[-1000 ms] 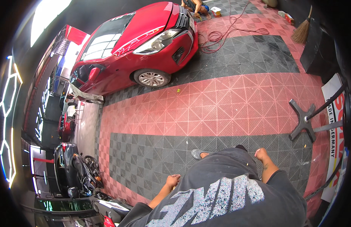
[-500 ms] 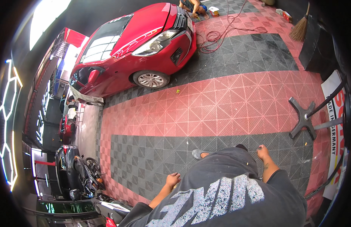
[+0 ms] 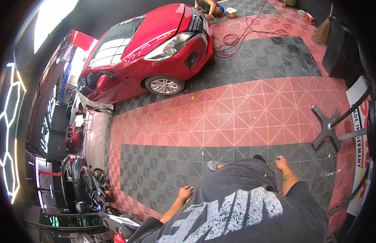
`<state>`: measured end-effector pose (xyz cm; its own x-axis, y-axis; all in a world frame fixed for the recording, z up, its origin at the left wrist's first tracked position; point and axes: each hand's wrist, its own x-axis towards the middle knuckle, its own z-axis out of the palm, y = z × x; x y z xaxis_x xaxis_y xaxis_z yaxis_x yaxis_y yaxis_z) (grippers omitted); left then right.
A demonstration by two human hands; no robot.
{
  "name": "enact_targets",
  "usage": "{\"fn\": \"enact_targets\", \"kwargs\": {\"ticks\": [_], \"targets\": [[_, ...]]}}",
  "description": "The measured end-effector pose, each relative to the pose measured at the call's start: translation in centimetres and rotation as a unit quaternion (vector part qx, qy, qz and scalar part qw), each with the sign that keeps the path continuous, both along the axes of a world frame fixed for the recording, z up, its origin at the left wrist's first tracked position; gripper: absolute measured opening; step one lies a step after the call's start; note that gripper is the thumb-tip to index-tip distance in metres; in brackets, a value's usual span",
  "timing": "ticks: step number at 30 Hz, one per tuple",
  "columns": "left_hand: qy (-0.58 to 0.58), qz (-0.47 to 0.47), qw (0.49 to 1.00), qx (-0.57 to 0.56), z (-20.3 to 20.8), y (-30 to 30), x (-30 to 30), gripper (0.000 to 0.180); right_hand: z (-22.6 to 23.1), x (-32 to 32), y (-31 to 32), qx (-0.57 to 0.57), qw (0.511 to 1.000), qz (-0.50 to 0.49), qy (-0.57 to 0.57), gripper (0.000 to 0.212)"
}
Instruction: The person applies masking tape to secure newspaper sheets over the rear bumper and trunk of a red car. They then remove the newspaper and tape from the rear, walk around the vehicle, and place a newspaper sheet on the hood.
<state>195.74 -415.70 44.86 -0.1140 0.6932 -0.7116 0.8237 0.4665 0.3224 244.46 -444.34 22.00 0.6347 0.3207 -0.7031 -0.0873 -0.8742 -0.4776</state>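
My left hand (image 3: 186, 192) hangs low at my left side, above the dark grey floor tiles (image 3: 155, 166), with its fingers curled in. Further to the right, my right hand (image 3: 281, 163) is also closed, held out from my body over the same tiles. Neither hand touches anything around it, and the inside of each is hidden, so I cannot tell whether something small is in it. Between them are my dark shirt (image 3: 236, 178) with a large pale print and one grey shoe (image 3: 212, 165). A red car (image 3: 155, 40) stands ahead to the left, well out of reach.
A person (image 3: 209, 7) crouches by the car's front, near a small bucket (image 3: 231, 13). A red hose (image 3: 231, 42) lies coiled on the floor. At right are a metal stand base (image 3: 327, 127), a broom (image 3: 322, 32) and a black box (image 3: 341, 54). Motorcycles (image 3: 90, 182) stand at left.
The surroundings have shifted slightly to the right in the picture. My hands keep almost the same place and pose. The crouching person's arms have moved a little.
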Motion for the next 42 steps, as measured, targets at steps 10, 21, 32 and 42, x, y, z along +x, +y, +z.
{"fn": "enact_targets", "kwargs": {"ticks": [10, 21, 32, 42], "targets": [[0.011, -0.045, 0.999, 0.017, 0.3, 1.1, -0.4, 0.06, -2.3, -0.3, -0.5, 0.014, 1.0, -0.017, -0.005, 0.035], [0.003, -0.05, 0.999, 0.022, 0.0, 0.8, -0.6, 0.061, -3.5, -0.3, -0.5, 0.042, 0.999, -0.007, -0.002, 0.017], [0.026, 0.016, 0.999, 0.038, -0.4, 0.7, -2.8, 0.067, -5.8, 1.3, -1.7, 0.128, 0.978, 0.148, 0.074, 0.012], [0.045, -0.01, 0.999, -0.028, -6.1, -6.3, -10.3, 0.069, -3.2, 4.4, 3.9, 0.104, 0.989, 0.0, 0.107, 0.013]]}}
